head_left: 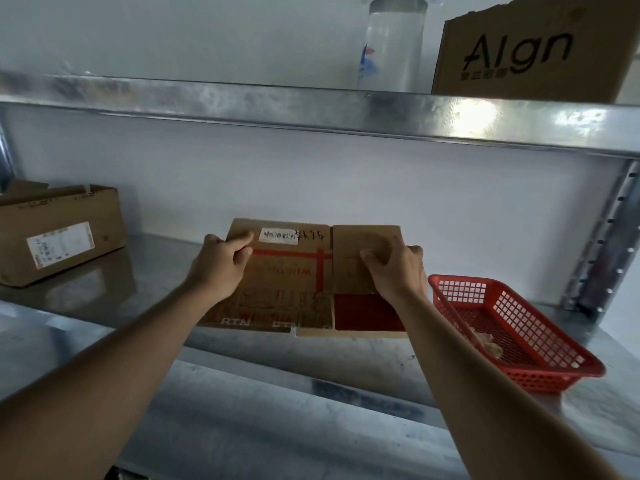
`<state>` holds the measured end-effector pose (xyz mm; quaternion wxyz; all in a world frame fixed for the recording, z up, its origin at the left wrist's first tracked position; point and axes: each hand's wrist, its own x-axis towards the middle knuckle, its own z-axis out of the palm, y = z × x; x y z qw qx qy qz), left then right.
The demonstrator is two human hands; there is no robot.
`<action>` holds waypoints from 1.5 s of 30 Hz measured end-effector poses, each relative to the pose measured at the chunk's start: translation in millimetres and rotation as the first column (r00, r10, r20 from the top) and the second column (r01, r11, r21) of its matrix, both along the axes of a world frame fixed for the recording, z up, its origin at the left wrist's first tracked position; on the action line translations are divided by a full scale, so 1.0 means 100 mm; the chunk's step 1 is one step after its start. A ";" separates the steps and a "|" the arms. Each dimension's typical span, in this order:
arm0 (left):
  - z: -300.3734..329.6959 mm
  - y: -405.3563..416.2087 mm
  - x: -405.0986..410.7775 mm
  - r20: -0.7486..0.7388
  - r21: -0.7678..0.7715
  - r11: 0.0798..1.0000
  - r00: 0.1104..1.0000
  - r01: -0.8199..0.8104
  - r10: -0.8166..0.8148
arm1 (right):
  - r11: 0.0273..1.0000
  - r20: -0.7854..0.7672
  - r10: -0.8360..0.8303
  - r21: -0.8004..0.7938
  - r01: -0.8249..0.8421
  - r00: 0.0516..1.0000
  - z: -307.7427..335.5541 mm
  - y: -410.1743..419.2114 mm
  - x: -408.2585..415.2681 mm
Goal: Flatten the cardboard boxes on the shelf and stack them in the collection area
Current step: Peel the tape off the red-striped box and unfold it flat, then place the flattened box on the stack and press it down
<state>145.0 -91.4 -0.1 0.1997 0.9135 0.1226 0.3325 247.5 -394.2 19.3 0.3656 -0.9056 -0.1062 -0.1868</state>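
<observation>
Two hands: both reach onto the metal shelf and grip one flattened box.
Flattened box: lies flat on the middle shelf, centred, near its front edge; brown card with red print, a barcode label and handwriting near its far edge.
Left hand: curled over the flattened box's far left corner, index finger stretched along the top beside the label, other fingers bent onto the card.
Right hand: fingers curled on the right panel of the flattened box, holding it near its right edge.
Closed box: stands on the same shelf at far left, well apart from the flattened box, white label on its front.
Red basket: plastic mesh, just right of the flattened box, beside the right forearm; something pale lies inside, too blurred to tell.
Upper shelf: carries a clear roll and a printed box at right.
Shelf post: perforated metal upright at far right.
</observation>
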 end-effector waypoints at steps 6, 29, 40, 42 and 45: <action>-0.12 0.04 0.03 -0.381 0.004 1.000 0.924 -0.030 0.029 | 0.925 -0.263 0.180 -0.282 -0.254 0.948 -0.14 0.00 0.10; -0.91 -0.22 -0.04 -0.640 0.164 0.916 0.747 0.365 -0.183 | 0.623 -0.302 0.358 -0.627 -0.467 0.883 -1.11 0.08 -0.13; -0.96 0.01 -0.36 -0.658 0.180 0.968 0.753 0.177 -0.015 | 0.736 -0.317 -0.037 -0.650 -0.189 0.948 -1.10 -0.09 -0.54; -0.97 0.01 -0.40 -0.651 0.176 0.968 0.759 0.178 -0.021 | 0.775 -0.292 -0.091 -0.621 -0.116 0.952 -1.13 -0.09 -0.64; -0.97 0.01 -0.44 -0.628 0.146 0.969 0.775 0.201 -0.066 | 0.843 -0.236 -0.122 -0.538 -0.025 0.964 -1.14 -0.14 -0.80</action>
